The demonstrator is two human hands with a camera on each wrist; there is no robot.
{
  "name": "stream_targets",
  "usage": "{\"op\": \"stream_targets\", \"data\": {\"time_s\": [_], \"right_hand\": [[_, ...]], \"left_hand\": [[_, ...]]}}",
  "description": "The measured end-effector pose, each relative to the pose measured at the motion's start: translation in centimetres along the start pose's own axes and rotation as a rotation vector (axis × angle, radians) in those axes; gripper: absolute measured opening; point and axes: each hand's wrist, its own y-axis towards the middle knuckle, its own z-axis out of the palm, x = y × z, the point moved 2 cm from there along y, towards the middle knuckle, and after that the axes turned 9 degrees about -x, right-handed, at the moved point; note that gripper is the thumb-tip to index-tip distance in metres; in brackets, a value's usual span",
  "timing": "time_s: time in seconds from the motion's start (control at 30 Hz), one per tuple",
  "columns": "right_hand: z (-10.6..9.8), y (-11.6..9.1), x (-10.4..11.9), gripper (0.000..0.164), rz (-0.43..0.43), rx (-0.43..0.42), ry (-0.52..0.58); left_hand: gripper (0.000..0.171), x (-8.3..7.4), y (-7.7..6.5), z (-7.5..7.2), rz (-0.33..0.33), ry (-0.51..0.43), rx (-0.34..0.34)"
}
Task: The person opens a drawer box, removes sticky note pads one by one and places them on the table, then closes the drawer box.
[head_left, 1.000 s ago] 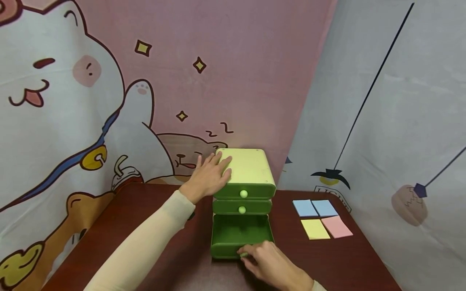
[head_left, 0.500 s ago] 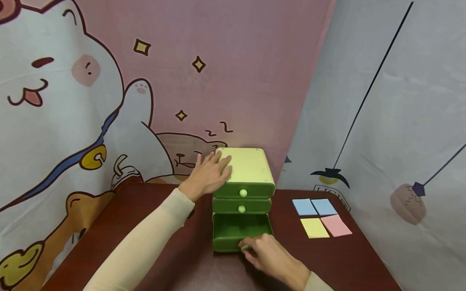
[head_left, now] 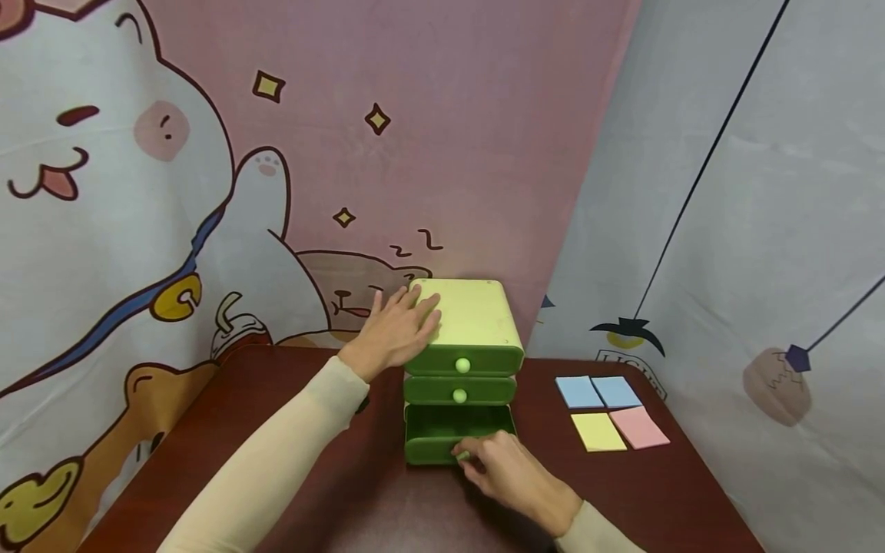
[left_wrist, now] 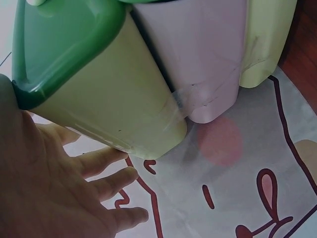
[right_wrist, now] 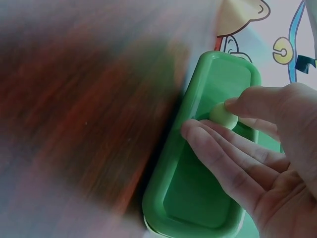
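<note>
A small chest of three stacked drawers stands on the table, with a pale yellow top [head_left: 470, 315] and green fronts. Its bottom drawer [head_left: 429, 452] is pulled partly out, and the part of its inside that shows holds nothing. My right hand [head_left: 515, 476] pinches that drawer's light green knob [right_wrist: 224, 116] between thumb and fingers. The upper two drawers, the top one [head_left: 429, 361] and the middle one [head_left: 425, 390], are closed. My left hand [head_left: 394, 330] rests with spread, straight fingers on the left part of the chest's top; the left wrist view shows it against the yellow side [left_wrist: 119, 109].
Right of the chest lie two blue sticky note pads [head_left: 579, 392], a yellow pad [head_left: 598, 432] and a pink pad [head_left: 639, 427]. The dark red table [head_left: 290, 430] meets a cartoon-printed cloth [head_left: 484, 138] behind. A small dark object sits partly hidden by my left wrist.
The bottom drawer has slid inward, toward the chest, with my right hand moving along on its knob. My left hand has stayed in place on the top.
</note>
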Motion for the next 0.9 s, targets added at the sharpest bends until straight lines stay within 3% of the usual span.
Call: {"op": "stream_targets", "data": {"time_s": [0.9], "right_hand": [[1.0,1.5,-1.6,0.015,0.07,0.023,-0.001]], "left_hand": [[0.072,0.2,0.0,0.2,0.008,-0.003,-0.012]]}}
